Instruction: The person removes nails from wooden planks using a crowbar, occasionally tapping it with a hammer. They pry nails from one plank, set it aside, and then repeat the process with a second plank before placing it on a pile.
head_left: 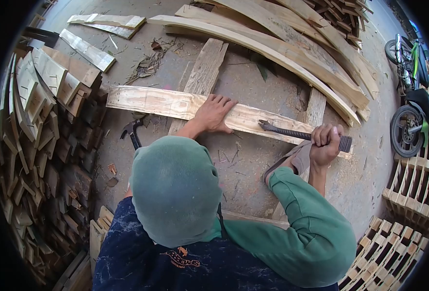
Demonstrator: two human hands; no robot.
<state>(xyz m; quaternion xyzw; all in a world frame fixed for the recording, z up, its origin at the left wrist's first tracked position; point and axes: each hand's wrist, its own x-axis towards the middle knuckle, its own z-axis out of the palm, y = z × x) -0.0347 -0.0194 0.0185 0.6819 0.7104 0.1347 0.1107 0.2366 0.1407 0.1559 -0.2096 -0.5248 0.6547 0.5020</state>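
A long pale wooden plank (151,101) lies across two rough boards on the ground. My left hand (213,114) grips its middle from above, fingers over the far edge and thumb toward the near side. In my right hand (327,144) is a dark ribbed pry bar (292,131), held in a closed fist near its thick end. The bar's forked claw points left and overlaps the plank's right half. A shoe (299,160) is beside the plank, below my right hand. The hammer (132,133) lies on the ground left of my left hand, its handle partly hidden by the head.
Stacked boards with nails sticking out (49,111) rise at the left. Long curved-looking planks (272,53) are piled at the far side. Short boards (88,50) and dry leaves (149,65) lie at upper left. Pallets (384,252) and a motorcycle (411,121) stand at the right.
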